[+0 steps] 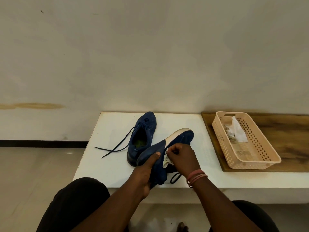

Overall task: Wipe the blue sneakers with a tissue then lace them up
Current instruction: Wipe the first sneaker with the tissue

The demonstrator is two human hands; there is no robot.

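Blue sneaker [167, 148] tilted, toe far-right, left hand [145, 171] gripping heel, right hand [182, 156] pinching tissue [167, 160]

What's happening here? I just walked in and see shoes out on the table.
A person is cleaning blue sneakers. The left hand holds one sneaker tilted on its side, while the right hand presses a crumpled tissue against it. The other sneaker lies on the white table, laces loose. A basket to the right holds used tissues.
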